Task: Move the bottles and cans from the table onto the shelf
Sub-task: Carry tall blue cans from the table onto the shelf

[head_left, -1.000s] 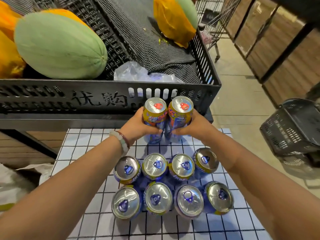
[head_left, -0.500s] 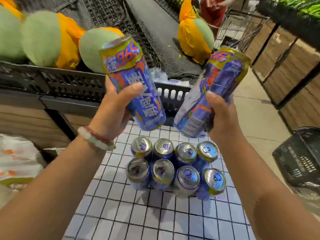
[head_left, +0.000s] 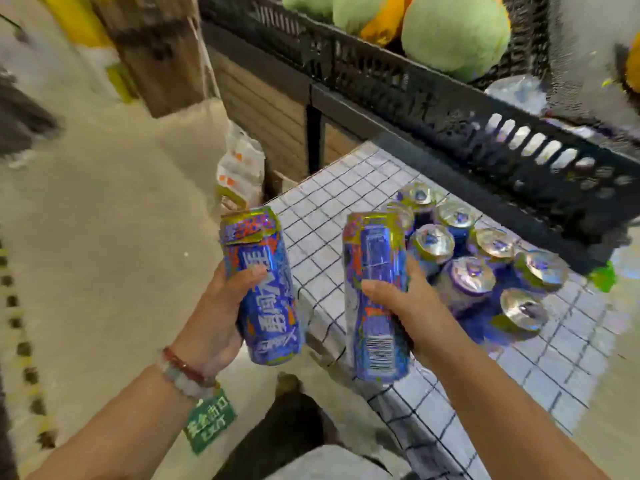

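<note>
Head view: your left hand (head_left: 211,317) has its fingers wrapped round one blue can (head_left: 261,285), held upright off the tabletop's (head_left: 332,216) edge at 9 o'clock. Your right hand (head_left: 415,306) grips a second can (head_left: 375,292) above that edge. The remaining cans (head_left: 485,251) stand clustered on the tabletop at 3 o'clock of your right hand.

Can in my left hand (head_left: 211,315) has big white Chinese characters down its blue side (head_left: 265,296), too blurry to make out. The right-hand can (head_left: 375,299) shows a barcode low down. The green tag (head_left: 210,422) at my left wrist carries white Chinese print, also unreadable.
</note>
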